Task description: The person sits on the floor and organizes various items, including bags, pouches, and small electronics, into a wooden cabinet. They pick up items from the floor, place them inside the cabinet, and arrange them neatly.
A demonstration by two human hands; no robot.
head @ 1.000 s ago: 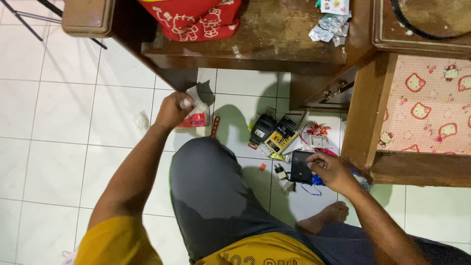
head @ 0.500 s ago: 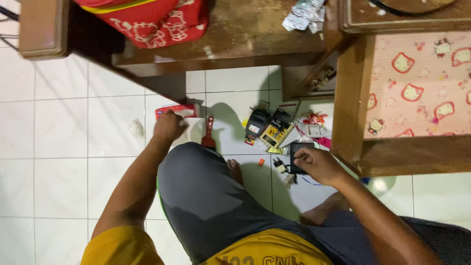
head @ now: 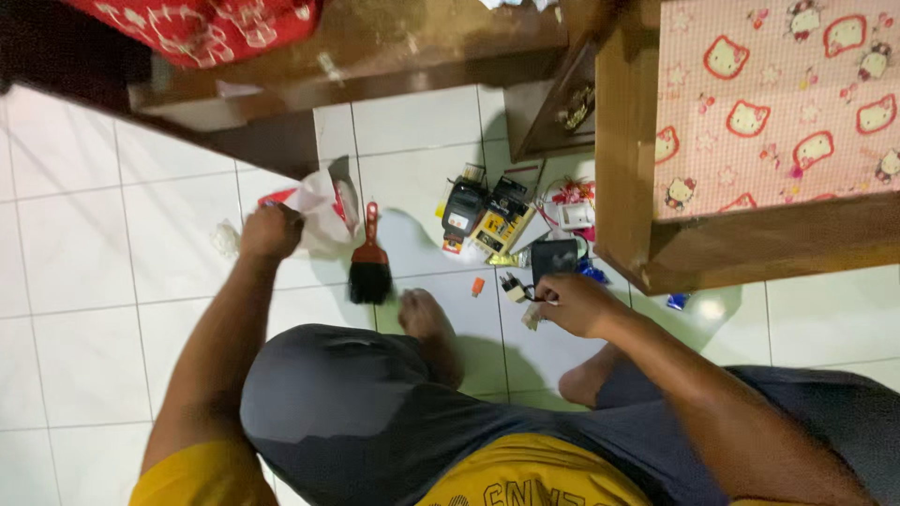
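Sitting on a white tiled floor (head: pixel 94 244), a person in a yellow shirt and grey trousers is looking down at both hands, seen from a head-worn camera. The left hand (head: pixel 270 231) is clenching a crumpled white-and-red plastic bag (head: pixel 323 208), which is lying on the floor just beyond the knuckles. What the bag is holding cannot be told. Just to the right of the bag a small brush (head: pixel 369 267) is lying on the tiles, its red handle pointing away from the person and its black bristles pointing back toward the bare foot (head: pixel 424 319). The brush's long axis is running roughly straight away from the body, and the left hand is the nearer of the two to it.

Further right of the brush, the right hand (head: pixel 574 305) is gripping the near edge of a flat black pouch (head: pixel 553 258), fingers curled over it. Beyond the pouch a loose pile of small things is lying in no container: a black-and-orange device (head: pixel 459 214), a black-and-yellow packet (head: pixel 502 225) and a small white item with red ribbon (head: pixel 574 208). A small orange piece (head: pixel 478 286) is sitting between the brush and the pouch. A wooden cabinet (head: pixel 626 159) with a pink cartoon-cat panel is standing to the right of the pile.
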